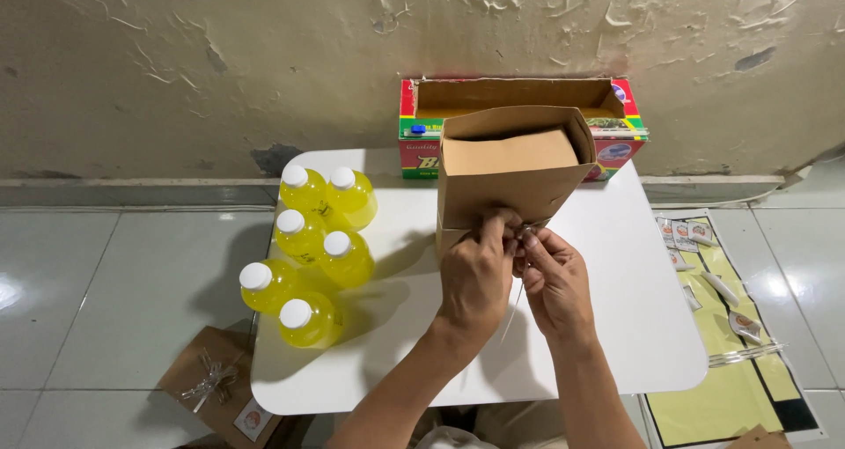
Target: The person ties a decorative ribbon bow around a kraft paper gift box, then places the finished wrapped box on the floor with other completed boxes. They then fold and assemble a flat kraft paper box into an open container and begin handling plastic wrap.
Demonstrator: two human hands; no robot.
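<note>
A brown paper bag (510,172) stands upright with its top open in the middle of a white table (634,326). My left hand (475,277) and my right hand (553,277) are side by side against the bag's near face. Their fingertips pinch a thin clear ribbon (512,312) at the bag's lower front, and a loose end hangs down between my wrists. Several yellow bottles (312,246) with white caps stand in a cluster on the table's left side, apart from both hands.
A colourful open cardboard box (422,114) sits behind the table against a cracked wall. A yellow sheet (748,361) with small stickers and clear strips lies on the tiled floor at right. A flat brown bag with a ribbon bow (211,383) lies on the floor at lower left.
</note>
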